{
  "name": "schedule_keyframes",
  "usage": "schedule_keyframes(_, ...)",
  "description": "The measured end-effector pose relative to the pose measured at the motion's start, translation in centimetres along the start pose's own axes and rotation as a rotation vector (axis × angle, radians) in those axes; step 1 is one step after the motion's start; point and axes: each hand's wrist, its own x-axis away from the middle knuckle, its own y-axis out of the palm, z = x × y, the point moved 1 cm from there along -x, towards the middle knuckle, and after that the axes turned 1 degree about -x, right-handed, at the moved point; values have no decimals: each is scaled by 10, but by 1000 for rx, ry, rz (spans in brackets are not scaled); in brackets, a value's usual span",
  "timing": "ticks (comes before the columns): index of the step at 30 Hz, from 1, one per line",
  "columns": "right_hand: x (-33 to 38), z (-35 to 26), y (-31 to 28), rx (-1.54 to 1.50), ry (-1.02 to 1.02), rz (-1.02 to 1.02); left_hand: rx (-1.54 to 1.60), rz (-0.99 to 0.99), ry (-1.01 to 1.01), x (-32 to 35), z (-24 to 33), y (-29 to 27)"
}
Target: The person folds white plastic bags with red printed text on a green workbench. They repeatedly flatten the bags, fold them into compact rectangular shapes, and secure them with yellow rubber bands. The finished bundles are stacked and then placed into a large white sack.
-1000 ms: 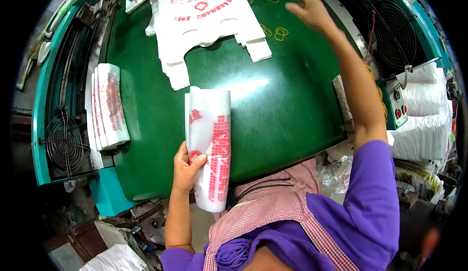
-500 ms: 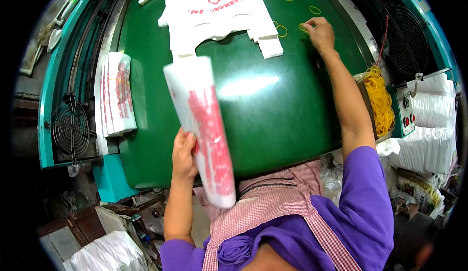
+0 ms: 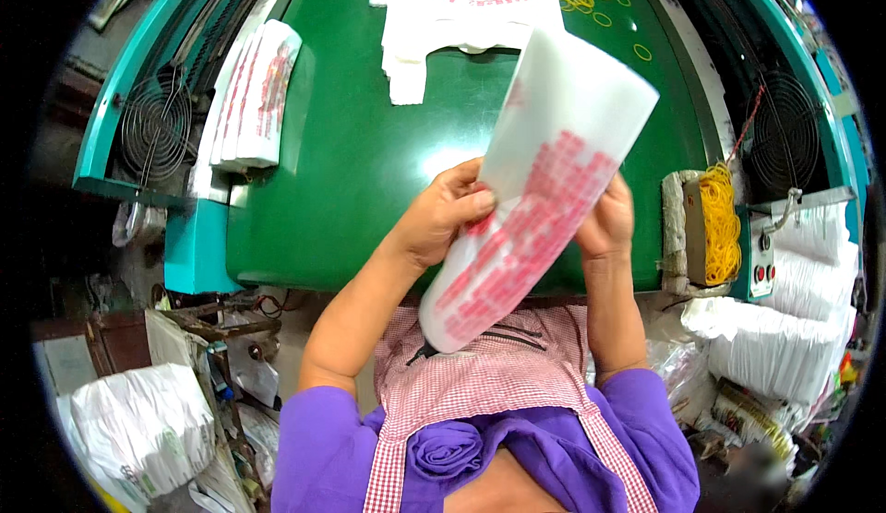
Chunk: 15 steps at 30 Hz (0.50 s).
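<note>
A folded bundle of white plastic bags with red print point(image 3: 544, 190) is held up in front of me, tilted, over the near edge of the green table point(image 3: 341, 172). My left hand point(image 3: 448, 213) grips its left edge with the thumb on top. On the right side my right hand point(image 3: 609, 218) holds the bundle from behind, fingers partly hidden. A flat stack of white bags with red print point(image 3: 461, 5) lies at the table's far end.
Another folded bundle of bags point(image 3: 254, 93) rests on the table's left rim beside a wire fan guard point(image 3: 155, 125). Yellow rubber bands point(image 3: 720, 222) fill a box at the right, with loose ones point(image 3: 591, 1) far on the table. White bag stacks point(image 3: 784, 328) sit right.
My right hand has come back from the far right of the table to the bundle. The bundle has been lifted higher and tilted to the right, now held by both hands.
</note>
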Motion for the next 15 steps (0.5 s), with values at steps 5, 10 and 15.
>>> schedule_keyframes(5, 22, -29, 36, 689, 71, -492, -1220, 24, 91, 33, 33, -41)
schedule_keyframes(10, 19, 46, 33, 1290, 388, -897, -600, 393, 76, 40, 49, -81)
schedule_keyframes(15, -46, 113, 22, 917, 85, -419, -976, 456, 305, 39, 74, -93)
